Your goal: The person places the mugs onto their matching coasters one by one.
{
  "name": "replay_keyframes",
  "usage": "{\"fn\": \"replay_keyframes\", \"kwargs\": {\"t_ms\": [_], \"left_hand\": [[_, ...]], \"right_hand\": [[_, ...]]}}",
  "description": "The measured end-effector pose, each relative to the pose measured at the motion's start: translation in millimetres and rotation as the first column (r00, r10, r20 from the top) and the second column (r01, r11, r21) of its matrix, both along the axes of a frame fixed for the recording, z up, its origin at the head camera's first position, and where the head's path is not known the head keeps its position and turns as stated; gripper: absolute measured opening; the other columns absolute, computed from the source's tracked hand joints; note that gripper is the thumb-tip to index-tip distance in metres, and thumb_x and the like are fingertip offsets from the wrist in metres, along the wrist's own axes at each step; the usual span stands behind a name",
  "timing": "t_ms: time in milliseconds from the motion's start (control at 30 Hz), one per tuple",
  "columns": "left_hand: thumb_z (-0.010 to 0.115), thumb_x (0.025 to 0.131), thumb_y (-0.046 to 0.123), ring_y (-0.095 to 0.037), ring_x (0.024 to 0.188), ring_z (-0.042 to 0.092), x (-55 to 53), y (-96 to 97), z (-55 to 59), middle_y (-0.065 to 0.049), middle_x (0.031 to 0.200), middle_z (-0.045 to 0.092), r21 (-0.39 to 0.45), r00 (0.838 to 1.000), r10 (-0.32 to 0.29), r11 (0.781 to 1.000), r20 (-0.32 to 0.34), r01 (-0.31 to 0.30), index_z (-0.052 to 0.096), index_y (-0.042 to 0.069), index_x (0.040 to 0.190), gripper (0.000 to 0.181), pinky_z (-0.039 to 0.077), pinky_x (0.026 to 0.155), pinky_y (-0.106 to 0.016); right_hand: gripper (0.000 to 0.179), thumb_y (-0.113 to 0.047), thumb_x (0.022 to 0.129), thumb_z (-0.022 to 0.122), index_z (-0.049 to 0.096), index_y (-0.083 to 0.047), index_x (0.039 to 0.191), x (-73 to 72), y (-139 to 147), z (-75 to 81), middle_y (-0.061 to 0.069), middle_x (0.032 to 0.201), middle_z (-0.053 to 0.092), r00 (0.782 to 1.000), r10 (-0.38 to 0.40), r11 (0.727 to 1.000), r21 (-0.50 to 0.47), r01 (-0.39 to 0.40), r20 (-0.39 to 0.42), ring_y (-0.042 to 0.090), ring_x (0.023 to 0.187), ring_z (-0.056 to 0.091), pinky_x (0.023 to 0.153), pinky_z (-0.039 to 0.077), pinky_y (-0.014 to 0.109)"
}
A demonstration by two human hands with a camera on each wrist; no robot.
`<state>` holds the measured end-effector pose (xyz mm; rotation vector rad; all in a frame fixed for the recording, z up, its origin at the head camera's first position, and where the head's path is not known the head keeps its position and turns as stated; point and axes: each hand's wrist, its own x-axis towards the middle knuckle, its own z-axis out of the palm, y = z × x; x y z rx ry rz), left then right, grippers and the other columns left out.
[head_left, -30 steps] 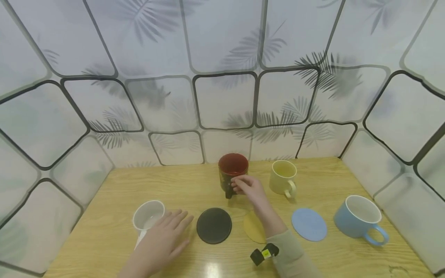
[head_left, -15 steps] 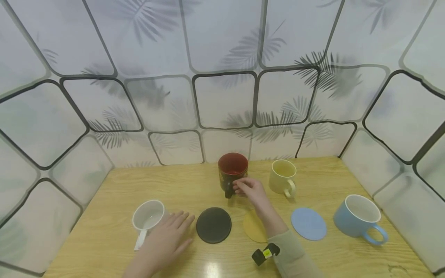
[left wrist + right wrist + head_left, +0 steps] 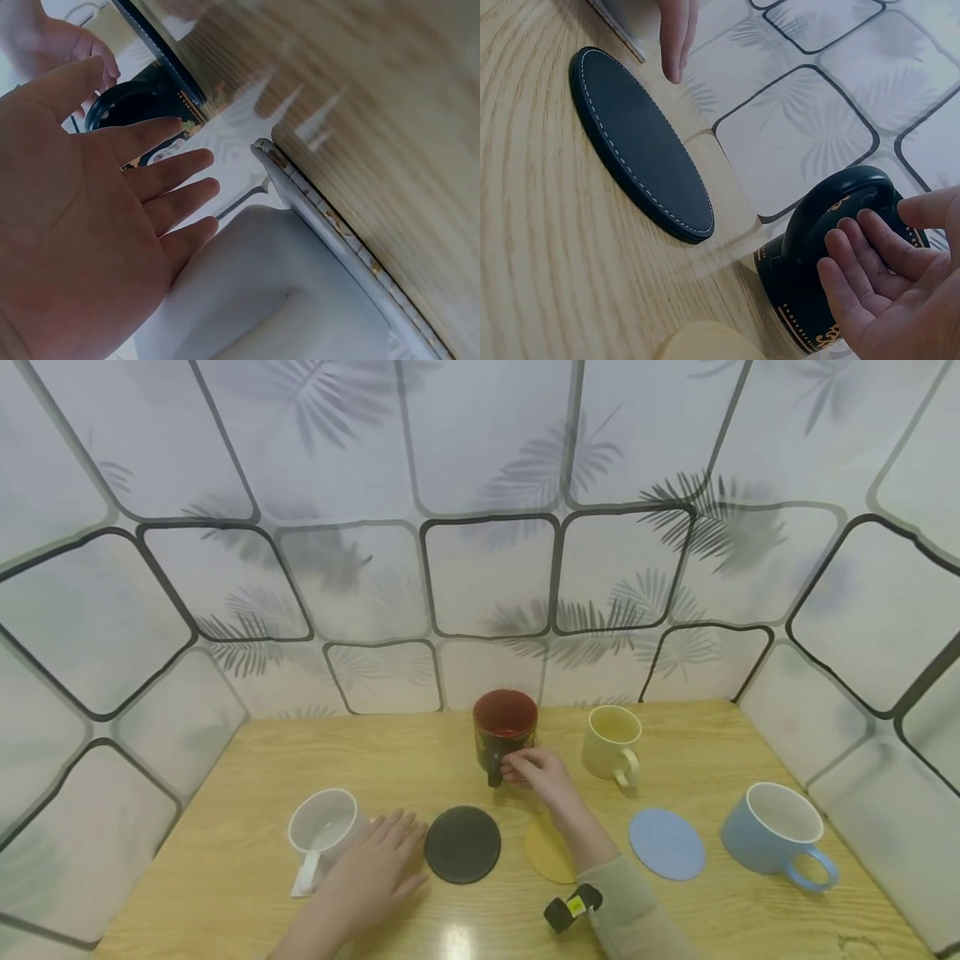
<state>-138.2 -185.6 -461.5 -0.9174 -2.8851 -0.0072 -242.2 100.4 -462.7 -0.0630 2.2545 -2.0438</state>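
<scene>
The black mug (image 3: 486,748) has its handle (image 3: 840,184) toward the person, perhaps easing reach, with right hand (image 3: 542,775) half-curled, left hand (image 3: 375,867) spread, both empty.

I have a broad strip of bare tabletop (image 3: 405,760) left of the dark mug (image 3: 487,747), room for a hand to pass. On the right, the right hand (image 3: 540,774) sits at the near mouth of the gap toward the yellow mug (image 3: 604,753); the patterned wall (image 3: 487,585) closes the far side. Nearer, the black coaster (image 3: 462,845) lies flat, but the left hand (image 3: 375,864) blocks the lane toward the white mug (image 3: 318,827).
</scene>
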Motion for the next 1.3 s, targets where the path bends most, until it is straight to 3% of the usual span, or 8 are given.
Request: {"fn": "replay_keyframes", "kwargs": {"t_ms": [233,867,1133,1300], "left_hand": [[0.065,0.102,0.045,-0.039,0.145,0.054,-5.4,2.9,-2.7,-0.019,0.153,0.06,-0.012,0.999,-0.017,1.0,-0.029,0.016,0.059,0.002,0.148,0.064,0.046,0.123,-0.053],[0.067,0.1,0.046,-0.039,0.146,0.053,-16.3,15.6,-5.2,-0.02,0.154,0.058,-0.022,0.999,-0.027,0.999,0.039,0.028,0.06,0.0,0.145,0.066,0.043,0.125,-0.052],[0.067,0.098,0.049,-0.036,0.147,0.053,-16.0,18.5,-7.5,-0.02,0.156,0.056,-0.06,0.999,-0.012,0.998,0.04,0.014,0.058,-0.002,0.147,0.071,0.043,0.126,-0.049],[0.069,0.097,0.049,-0.036,0.147,0.053,-15.2,20.1,-6.5,-0.021,0.156,0.056,-0.076,0.999,-0.009,0.997,0.044,0.013,0.058,-0.003,0.147,0.072,0.044,0.125,-0.05]], "right_hand": [[0.03,-0.009,0.106,0.058,0.067,0.018,0.119,1.2,-2.2,0.1,0.016,0.1,0.079,1.0,0.006,1.0,-0.016,-0.006,0.012,0.008,0.086,0.073,0.101,0.063,0.046],[0.034,-0.015,0.107,0.059,0.068,0.015,0.122,0.6,-9.2,-0.8,0.016,0.106,0.077,0.999,-0.016,1.0,0.009,0.015,0.048,0.011,0.089,0.071,0.108,0.059,0.05],[0.033,-0.013,0.106,0.057,0.069,0.016,0.12,1.7,-12.3,-1.3,0.009,0.097,0.077,0.999,-0.026,1.0,0.009,0.026,0.039,0.006,0.085,0.068,0.107,0.06,0.048],[0.034,-0.012,0.108,0.054,0.07,0.015,0.119,3.0,-13.4,-0.8,0.017,0.105,0.079,1.0,-0.014,1.0,0.003,0.014,0.013,0.007,0.085,0.068,0.108,0.058,0.05]]}}
